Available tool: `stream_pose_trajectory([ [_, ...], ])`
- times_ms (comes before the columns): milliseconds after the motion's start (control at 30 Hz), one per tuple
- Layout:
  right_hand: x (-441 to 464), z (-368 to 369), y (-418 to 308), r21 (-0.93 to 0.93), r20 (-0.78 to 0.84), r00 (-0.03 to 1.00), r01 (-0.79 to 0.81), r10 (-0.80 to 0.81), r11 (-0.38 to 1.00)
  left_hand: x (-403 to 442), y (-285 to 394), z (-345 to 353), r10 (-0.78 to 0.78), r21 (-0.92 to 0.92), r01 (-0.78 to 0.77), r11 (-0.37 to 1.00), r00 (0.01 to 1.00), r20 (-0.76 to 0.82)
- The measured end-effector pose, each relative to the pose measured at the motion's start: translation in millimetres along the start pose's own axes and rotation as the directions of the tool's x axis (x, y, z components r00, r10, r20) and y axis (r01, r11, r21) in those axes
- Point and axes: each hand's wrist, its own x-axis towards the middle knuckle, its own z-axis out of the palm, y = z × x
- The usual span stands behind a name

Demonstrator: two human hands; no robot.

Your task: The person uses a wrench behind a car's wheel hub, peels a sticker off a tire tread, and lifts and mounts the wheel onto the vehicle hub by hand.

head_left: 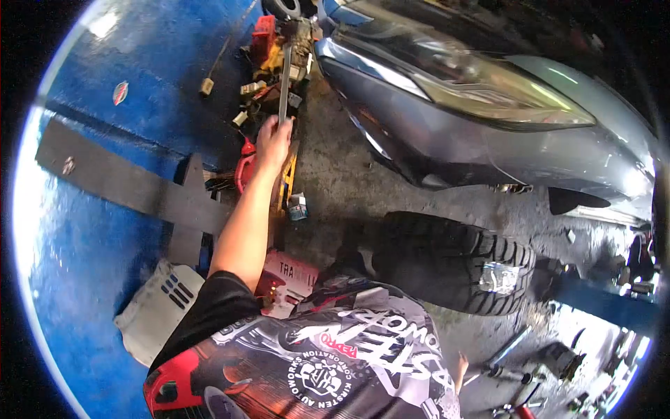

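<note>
My left hand is stretched forward with its fingers wrapped around one end of a long silver metal bar. I cannot tell the bar's exact kind. Its far end reaches over a cluttered row of tools and parts along the blue wall. Close below that hand lies a red object beside a yellow strip. Only a small part of my right hand shows past the side of my shirt, low in the view; its fingers are mostly hidden. Metal tools lie on the floor near it.
A grey car's front end with its headlight fills the upper right. Below it, a chunky tyre bears a clear plastic packet. A small blue box and a red lettered case are near me. A blue beam juts in at right.
</note>
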Motion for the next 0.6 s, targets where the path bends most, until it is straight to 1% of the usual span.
stream_pose_trajectory([
  [100, -61.1, 40.4, 49.4, -0.018, -0.037, 0.999, -0.027, 0.026, 0.999, 67.6, -14.9, 4.8, 0.085, 0.039, -0.087, 0.995, 0.995, 0.046],
  [133, -67.7, 48.8, 82.5, -0.168, -0.011, 0.999, -0.034, 0.033, 0.985, 82.5, -15.7, 4.6, 0.102, -0.014, -0.101, 0.995, 0.989, 0.107],
  [200, -81.5, 73.8, 123.8, -0.166, 0.016, 0.999, 0.046, -0.044, 0.985, 115.0, -37.3, 4.9, 0.120, 0.041, -0.125, 0.991, 0.986, 0.113],
  [267, -91.5, 98.4, 147.5, 0.030, 0.110, 0.992, 0.058, -0.061, 0.998, 133.6, -51.8, 4.0, 0.097, 0.046, -0.105, 0.993, 0.985, 0.144],
  [300, -114.1, 115.9, 125.6, -0.414, 0.036, 0.983, 0.179, -0.180, 0.893, 143.2, -52.8, 7.3, 0.094, 0.043, -0.102, 0.994, 0.983, 0.157],
  [333, -129.8, 132.1, 112.6, -0.294, 0.022, 0.987, 0.156, -0.157, 0.943, 147.7, -47.9, 10.6, 0.082, 0.018, -0.086, 0.996, 0.983, 0.166],
  [400, -152.3, 151.1, 93.8, -0.051, 0.010, 0.994, 0.111, -0.110, 0.993, 146.9, -36.1, 13.3, 0.050, -0.027, -0.046, 0.999, 0.983, 0.177],
  [433, -156.4, 152.4, 91.3, -0.095, 0.017, 0.983, 0.186, -0.185, 0.978, 150.6, -31.7, 12.7, 0.031, 0.018, -0.035, 0.999, 0.982, 0.187],
  [533, -159.3, 156.6, 82.2, -0.254, -0.006, 0.963, 0.259, -0.269, 0.932, 150.0, -15.9, 16.6, 0.094, -0.088, -0.078, 0.993, 0.976, 0.194],
  [567, -159.9, 158.1, 78.6, -0.199, -0.028, 0.972, 0.224, -0.234, 0.954, 146.5, -9.4, 16.8, 0.085, -0.087, -0.071, 0.994, 0.981, 0.175],
  [600, -167.3, 162.6, 70.3, -0.182, -0.060, 0.980, 0.174, -0.188, 0.968, 142.7, 1.1, 14.2, 0.087, -0.093, -0.071, 0.993, 0.980, 0.181],
])
